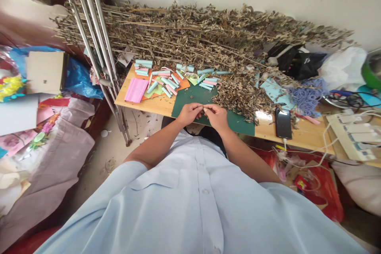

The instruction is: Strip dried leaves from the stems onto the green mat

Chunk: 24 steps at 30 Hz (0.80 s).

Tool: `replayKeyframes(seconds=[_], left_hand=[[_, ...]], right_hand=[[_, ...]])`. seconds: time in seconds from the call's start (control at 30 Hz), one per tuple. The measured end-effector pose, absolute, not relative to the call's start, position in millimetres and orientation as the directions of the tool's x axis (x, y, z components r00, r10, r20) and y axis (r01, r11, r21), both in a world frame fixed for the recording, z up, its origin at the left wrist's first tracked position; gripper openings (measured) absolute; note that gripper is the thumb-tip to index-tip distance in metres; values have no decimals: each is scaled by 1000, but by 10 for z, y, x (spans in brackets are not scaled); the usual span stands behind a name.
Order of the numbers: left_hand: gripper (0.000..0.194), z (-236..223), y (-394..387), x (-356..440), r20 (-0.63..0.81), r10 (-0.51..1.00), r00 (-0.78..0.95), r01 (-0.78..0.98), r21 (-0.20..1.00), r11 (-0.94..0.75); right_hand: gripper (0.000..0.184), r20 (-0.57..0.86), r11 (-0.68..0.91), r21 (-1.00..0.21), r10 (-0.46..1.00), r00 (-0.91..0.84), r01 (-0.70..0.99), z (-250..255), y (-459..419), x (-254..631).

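Above the front edge of a dark green mat [190,98], my left hand [190,113] and my right hand [216,116] meet fingertip to fingertip. Both are closed in a pinch. A tiny dark bit shows between the fingertips, too small to name. To the right of the hands, a heap of dried, crumbled leaves [238,94] covers part of the mat. Small blue and pink paper rolls [169,83] lie on coloured sheets to the left, along with a folded pink paper [137,90].
Long bundles of dried leafy stems [184,27] fill the back against the wall. Metal crutches [98,43] lean at the left. A phone [283,124] on a cable, blue-purple yarn [309,94] and a power strip [354,135] lie at the right.
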<state>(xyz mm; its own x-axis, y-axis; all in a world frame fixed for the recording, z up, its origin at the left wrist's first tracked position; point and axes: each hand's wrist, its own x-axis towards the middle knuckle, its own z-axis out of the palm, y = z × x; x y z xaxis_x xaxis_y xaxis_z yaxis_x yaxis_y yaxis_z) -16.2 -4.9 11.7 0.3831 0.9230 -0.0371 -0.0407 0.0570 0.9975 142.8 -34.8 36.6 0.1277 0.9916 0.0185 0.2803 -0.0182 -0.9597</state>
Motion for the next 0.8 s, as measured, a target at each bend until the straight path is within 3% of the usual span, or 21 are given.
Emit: replayKeyframes(seconds=[0.1,0.27,0.43,0.6,0.73,0.8], left_hand=[[38,94,-42,-159,-28,920,390,-50,997,51],[33,98,-46,-148,-22,931,365,-17,999,30],[29,181,-51,-169,13,935,356,69,997,-41],[22,244,-21,-180,51,933,357,193,973,-128],[24,182,19,-190,-29,955,294,53,998,14],[26,136,33,-197,-89,954,286,-18,995,99]], right_hand=[[18,69,30,-948,991,113,316,340,-341,1444],[17,170,131,-846,985,29,518,324,-259,1516],[16,152,171,-819,985,-81,548,362,-172,1584],[19,93,107,-917,994,-56,383,352,-122,1580],[24,-32,-45,-990,995,95,134,340,-85,1574],[27,-64,-77,-993,988,138,87,342,-85,1573]])
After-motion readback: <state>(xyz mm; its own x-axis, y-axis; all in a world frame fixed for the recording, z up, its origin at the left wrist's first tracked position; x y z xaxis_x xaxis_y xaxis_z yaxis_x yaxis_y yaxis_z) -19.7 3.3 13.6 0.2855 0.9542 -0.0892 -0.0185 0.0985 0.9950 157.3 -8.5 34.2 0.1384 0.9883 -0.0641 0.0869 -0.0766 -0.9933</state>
